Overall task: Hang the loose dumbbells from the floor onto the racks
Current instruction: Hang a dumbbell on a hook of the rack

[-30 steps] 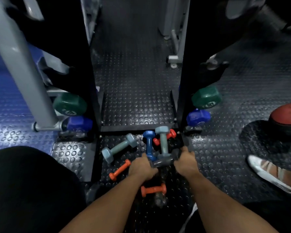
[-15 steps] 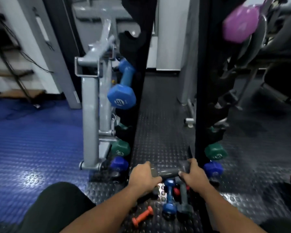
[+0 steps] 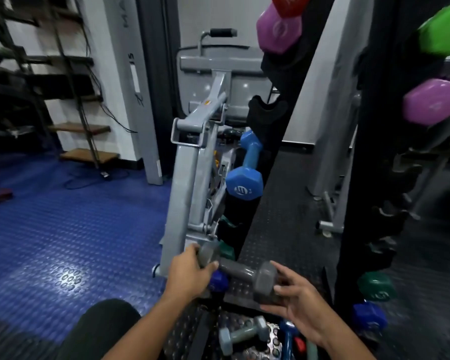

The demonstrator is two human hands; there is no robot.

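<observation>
Already several dumbbells hang on the racks (image 3: 278,141), while the grey dumbbell (image 3: 240,271) is lifted, left hand (image 3: 189,272) gripping one head, right hand (image 3: 296,305) cupping the other with relaxed fingers, and others (image 3: 242,333) remain on the floor.

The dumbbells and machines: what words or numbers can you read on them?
Blue dumbbell: white round logo and small marks, too blurred to read.
Purple dumbbell: faint mark, unreadable.
Green dumbbell: faint mark, unreadable.
Grey pillar: vertical lettering, too blurred to read.
</observation>
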